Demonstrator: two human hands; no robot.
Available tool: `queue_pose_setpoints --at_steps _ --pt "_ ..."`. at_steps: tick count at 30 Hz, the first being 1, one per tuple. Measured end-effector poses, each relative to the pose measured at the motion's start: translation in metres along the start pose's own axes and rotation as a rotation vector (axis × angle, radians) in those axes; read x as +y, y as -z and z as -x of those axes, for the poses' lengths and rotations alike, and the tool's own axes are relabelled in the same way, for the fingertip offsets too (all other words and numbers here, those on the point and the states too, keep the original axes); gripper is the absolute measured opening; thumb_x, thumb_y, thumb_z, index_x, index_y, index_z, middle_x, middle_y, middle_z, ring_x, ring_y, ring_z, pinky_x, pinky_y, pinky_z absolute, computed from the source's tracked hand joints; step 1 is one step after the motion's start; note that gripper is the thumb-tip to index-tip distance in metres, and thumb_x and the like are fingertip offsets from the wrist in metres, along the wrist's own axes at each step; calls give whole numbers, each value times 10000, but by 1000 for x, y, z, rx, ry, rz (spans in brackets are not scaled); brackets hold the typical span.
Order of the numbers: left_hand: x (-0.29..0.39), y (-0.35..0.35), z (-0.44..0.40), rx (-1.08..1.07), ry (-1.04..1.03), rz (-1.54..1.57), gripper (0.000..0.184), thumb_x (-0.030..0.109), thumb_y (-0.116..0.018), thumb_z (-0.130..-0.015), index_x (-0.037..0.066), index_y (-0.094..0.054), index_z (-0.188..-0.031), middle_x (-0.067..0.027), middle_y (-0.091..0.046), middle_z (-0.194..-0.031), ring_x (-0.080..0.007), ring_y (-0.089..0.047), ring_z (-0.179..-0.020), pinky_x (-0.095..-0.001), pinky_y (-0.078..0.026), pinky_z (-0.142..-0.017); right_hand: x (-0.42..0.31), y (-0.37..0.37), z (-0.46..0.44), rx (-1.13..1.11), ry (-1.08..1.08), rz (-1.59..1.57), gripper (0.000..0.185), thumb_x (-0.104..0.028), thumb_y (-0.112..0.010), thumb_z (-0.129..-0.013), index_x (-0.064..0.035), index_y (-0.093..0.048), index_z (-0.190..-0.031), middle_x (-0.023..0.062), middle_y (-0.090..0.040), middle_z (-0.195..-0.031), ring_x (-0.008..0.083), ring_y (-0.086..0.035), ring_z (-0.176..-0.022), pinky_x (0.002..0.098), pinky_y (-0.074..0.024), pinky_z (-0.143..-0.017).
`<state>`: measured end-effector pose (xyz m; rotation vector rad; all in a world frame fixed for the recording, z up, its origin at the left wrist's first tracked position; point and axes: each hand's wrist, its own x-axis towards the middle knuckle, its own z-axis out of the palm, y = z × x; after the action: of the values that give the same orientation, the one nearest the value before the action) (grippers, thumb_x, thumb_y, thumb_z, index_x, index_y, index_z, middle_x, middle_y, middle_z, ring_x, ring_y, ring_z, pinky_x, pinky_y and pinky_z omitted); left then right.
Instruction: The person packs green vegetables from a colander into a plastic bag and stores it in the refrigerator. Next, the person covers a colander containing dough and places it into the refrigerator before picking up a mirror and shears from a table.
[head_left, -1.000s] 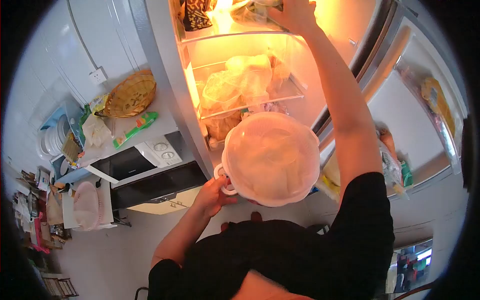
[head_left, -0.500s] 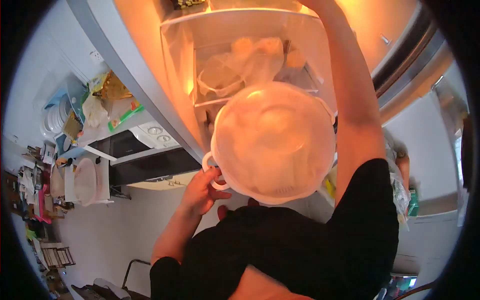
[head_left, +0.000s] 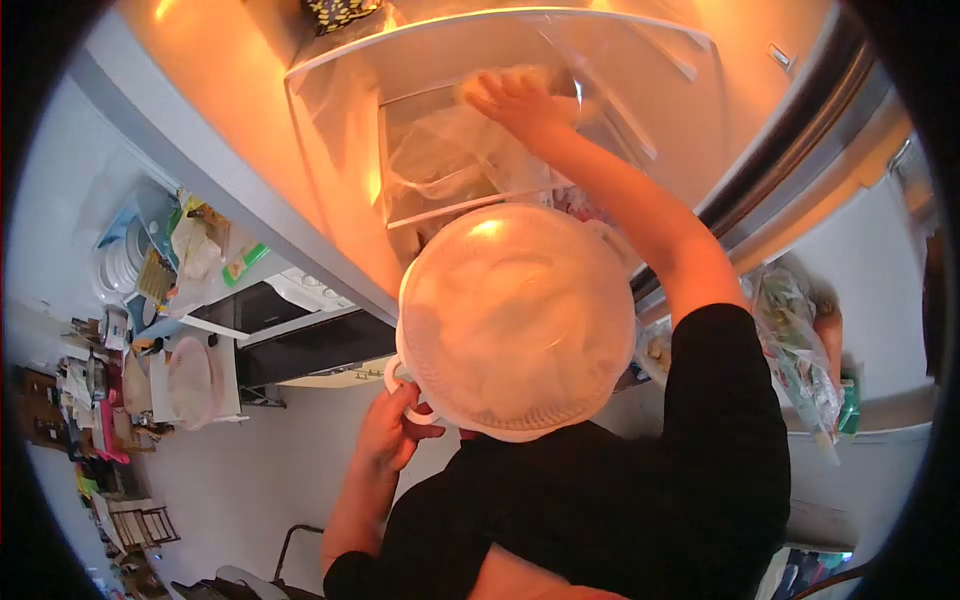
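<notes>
My left hand (head_left: 393, 428) grips the side handle of a round, whitish translucent plastic container (head_left: 515, 320), which is in front of my body and below the fridge shelves. What is inside it shows only as pale, blurred shapes. Inside the lit fridge, my right hand (head_left: 515, 103) reaches over a shelf with its fingers spread, on or just above a pale bagged item. Thin plastic bags (head_left: 430, 155) lie beside it on the same shelf. Whether the right hand touches the item is hard to tell.
A black patterned item (head_left: 342, 14) stands on the upper shelf (head_left: 480, 14). The open fridge door at right holds bagged food (head_left: 790, 335). At left are a microwave (head_left: 262, 308), white plates (head_left: 122, 262), a pink basket (head_left: 190, 382) and a chair frame (head_left: 292, 545).
My right hand has come down from the upper shelf to the one below. The container has shifted slightly left and down in view, still held by my left hand. The view has moved closer to the fridge.
</notes>
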<state>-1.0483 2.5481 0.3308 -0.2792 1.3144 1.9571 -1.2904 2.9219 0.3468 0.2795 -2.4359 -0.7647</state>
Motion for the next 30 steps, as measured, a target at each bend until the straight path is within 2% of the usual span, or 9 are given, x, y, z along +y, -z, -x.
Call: queue_pose_setpoints --at_steps 7,10,13,16,19,20,22,28,30 --pt "-5 11 2 32 -76 37 215 200 -474 -841 36 -467 -980 -48 -516 -1009 -173 -532 -881 -338 -557 -529 -12 16 -16 -186 196 -291 416 -103 -512 -758 -161 -494 -1170 121 -426 -1272 284 -372 -1207 459 -322 -928" --pt "-1 7 4 -11 -81 38 182 207 -477 -845 46 -461 -928 -46 -515 -984 -176 -537 -878 -336 -561 -533 -21 -26 -21 -205 -126 -598 346 -120 -578 -698 -101 -572 -1043 119 -491 -1188 282 -395 -1178 505 -333 -900" --pt "5 2 5 -10 -82 18 169 211 -474 -852 55 -457 -915 -56 -521 -987 -185 -553 -877 -336 -563 -537 15 -22 -25 75 -574 -1229 333 -111 -543 -704 -22 -550 -1025 177 -550 -1069 322 -487 -1058 429 -388 -872" --pt "9 7 2 -110 -66 62 142 208 -456 -865 68 -457 -883 -61 -525 -977 -196 -567 -879 -343 -565 -542 46 0 -11 188 -804 -1337 345 -99 -535 -692 -17 -536 -1027 196 -570 -1003 352 -529 -955 374 -426 -829" --pt "11 9 4 -125 -121 40 134 206 -442 -872 74 -459 -861 -60 -526 -965 -202 -573 -883 -350 -566 -545 58 -40 16 362 -614 -1216 358 -68 -506 -692 -15 -523 -1045 190 -567 -1018 326 -530 -969 364 -423 -825" --pt "14 3 7 -111 -130 16 212 258 -452 -882 76 -481 -777 -37 -504 -824 -156 -560 -738 -364 -575 -558 63 -45 29 368 -648 -1136 363 -64 -508 -691 -14 -520 -1051 180 -569 -1017 311 -532 -966 360 -422 -826" --pt "16 1 11 -92 -124 12 215 256 -447 -884 76 -480 -773 -38 -502 -820 -157 -561 -733 -362 -572 -552 66 -41 49 379 -711 -973 375 -55 -512 -689 -13 -514 -1062 160 -575 -1014 281 -537 -961 351 -421 -827" --pt "15 11 9 -122 -97 50 130 192 -445 -864 63 -457 -851 -61 -511 -970 -205 -555 -887 -361 -569 -543 64 58 43 187 -584 -1482 329 -63 -402 -799 -4 -499 -1108 94 -585 -997 183 -577 -904 319 -460 -792" --pt "16 12 8 -117 -106 49 142 200 -453 -864 57 -457 -862 -62 -513 -961 -203 -557 -871 -360 -570 -541 59 71 39 362 -549 -1589 320 -113 -368 -824 9 -508 -1085 95 -587 -952 202 -594 -847 336 -488 -758"
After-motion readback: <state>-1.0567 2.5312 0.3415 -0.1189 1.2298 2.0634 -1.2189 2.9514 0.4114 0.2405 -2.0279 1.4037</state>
